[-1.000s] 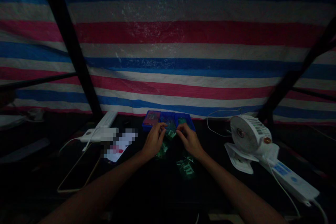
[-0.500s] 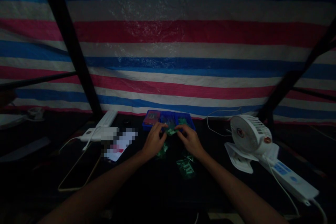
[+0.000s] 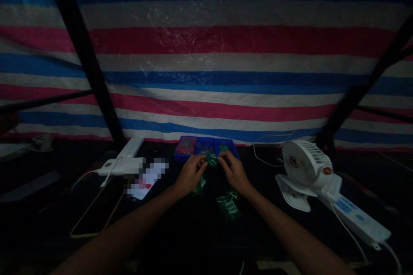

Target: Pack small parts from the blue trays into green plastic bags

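Between my hands is a small green plastic packet (image 3: 212, 160), held up in front of the blue bins. My left hand (image 3: 190, 172) pinches its left side and my right hand (image 3: 235, 172) pinches its right side. Behind it stand three joined blue bins (image 3: 178, 154). The left bin holds a reddish packet (image 3: 186, 144); green pieces show in the right one. Under my left hand lies another green packet (image 3: 199, 185). Close to my right wrist, a green packet with pale pieces inside (image 3: 229, 207) rests on the dark table. The dim light hides fine detail.
On the right are a white fan (image 3: 300, 163) and a white power strip (image 3: 364, 219) with cables. To the left lie a lit phone (image 3: 146, 182), a dark phone (image 3: 97, 217) and a white adapter (image 3: 112, 166). Striped sheeting (image 3: 219, 64) and dark frame posts (image 3: 85, 56) stand behind.
The green packet between my hands has tilted and looks darker, with my fingertips staying at its two sides. Both hands have barely moved.
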`<state>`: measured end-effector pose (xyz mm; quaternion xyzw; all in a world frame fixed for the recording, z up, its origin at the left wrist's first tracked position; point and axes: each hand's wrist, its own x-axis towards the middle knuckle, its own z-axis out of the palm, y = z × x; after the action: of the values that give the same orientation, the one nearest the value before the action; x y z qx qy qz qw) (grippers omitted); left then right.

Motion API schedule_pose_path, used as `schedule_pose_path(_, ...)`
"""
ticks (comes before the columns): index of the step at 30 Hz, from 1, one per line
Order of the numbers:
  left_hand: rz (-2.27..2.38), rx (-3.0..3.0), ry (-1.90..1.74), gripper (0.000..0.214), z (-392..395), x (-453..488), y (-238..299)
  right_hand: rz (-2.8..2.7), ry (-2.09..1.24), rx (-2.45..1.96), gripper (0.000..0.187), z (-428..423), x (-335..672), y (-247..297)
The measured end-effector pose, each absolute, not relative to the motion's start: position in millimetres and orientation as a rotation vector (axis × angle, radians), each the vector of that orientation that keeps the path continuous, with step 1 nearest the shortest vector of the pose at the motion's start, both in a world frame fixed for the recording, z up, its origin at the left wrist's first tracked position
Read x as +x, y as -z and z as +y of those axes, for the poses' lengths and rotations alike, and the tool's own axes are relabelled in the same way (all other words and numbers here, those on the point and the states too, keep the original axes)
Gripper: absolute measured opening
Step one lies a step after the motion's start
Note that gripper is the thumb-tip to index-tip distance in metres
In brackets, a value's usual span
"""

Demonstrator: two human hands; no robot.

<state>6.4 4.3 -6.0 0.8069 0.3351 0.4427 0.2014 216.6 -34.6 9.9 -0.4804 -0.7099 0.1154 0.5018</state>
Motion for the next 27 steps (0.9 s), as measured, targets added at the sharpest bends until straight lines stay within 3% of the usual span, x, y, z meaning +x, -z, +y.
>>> schedule_pose_path(18,0.865,2.149,-1.232,0.044,-2,7,-1,-1.699,-0.274,-1.199,0.024,-35,217,-10)
schedule_pose_path(27,0.897,2.158,-1.265,0.033,-3,6,-2,-1.722,-0.286,-1.149,0.024,-35,217,-9)
